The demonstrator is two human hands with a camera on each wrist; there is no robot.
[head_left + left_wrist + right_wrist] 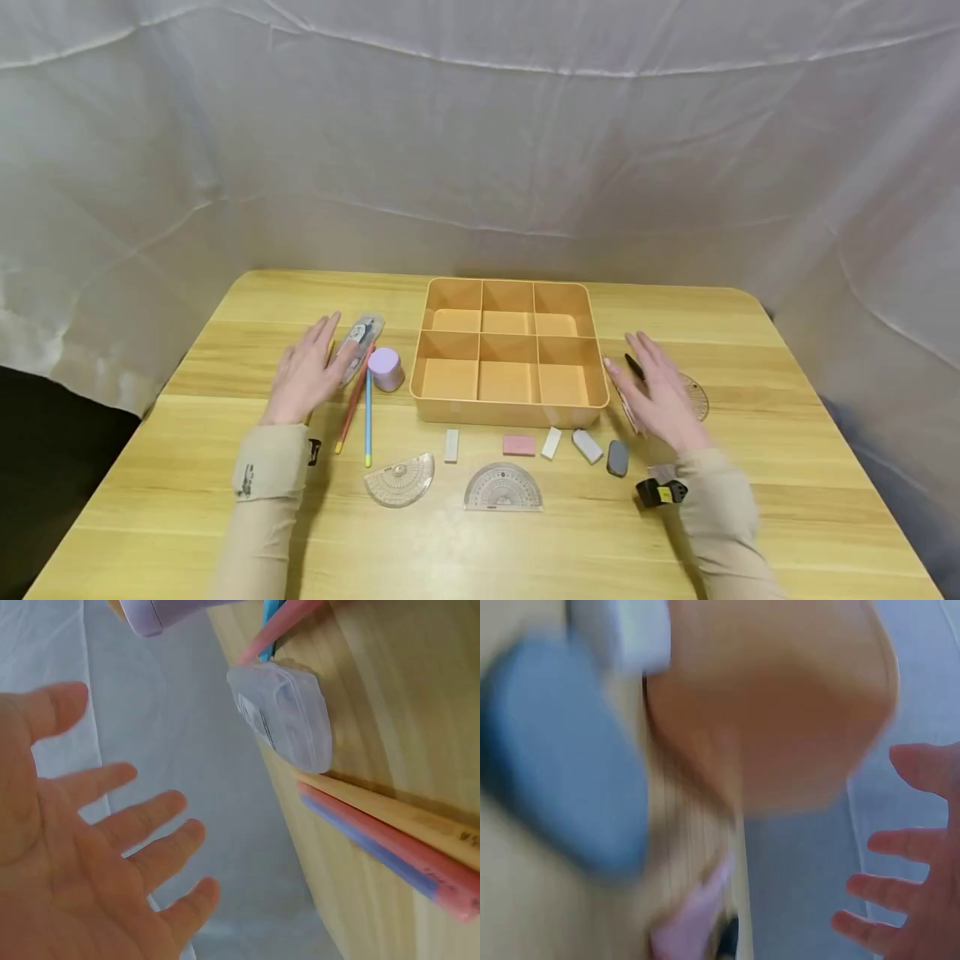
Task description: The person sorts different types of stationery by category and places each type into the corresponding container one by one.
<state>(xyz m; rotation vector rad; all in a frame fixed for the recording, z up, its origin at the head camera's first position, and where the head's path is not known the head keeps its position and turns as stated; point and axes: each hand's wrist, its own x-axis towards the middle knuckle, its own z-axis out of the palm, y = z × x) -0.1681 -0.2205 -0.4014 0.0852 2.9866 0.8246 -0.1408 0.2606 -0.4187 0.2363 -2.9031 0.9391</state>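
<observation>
My left hand (306, 375) hovers with fingers spread and holds nothing. Close beside it lie a clear plastic case (362, 332), a red pencil (351, 417) and a blue pencil (368, 425). In the left wrist view, an orange-yellow pencil (390, 810) extends from near the case. A lilac round container (386, 367) stands right of the case. My right hand (660, 400), also empty with fingers extended, is just right of the orange six-compartment box (510, 412). Partly hidden beneath it are a black-tipped item (634, 367), a clear round disc (699, 398) and a pink item (694, 922).
Before the box lie a white eraser (451, 446), a pink eraser (519, 445), another white one (551, 443), a grey-white eraser (587, 447) and a dark grey eraser (617, 458). Nearer are two clear protractors, one tilted (400, 481), one straight (503, 487). Grey cloth (480, 150) hangs behind the table.
</observation>
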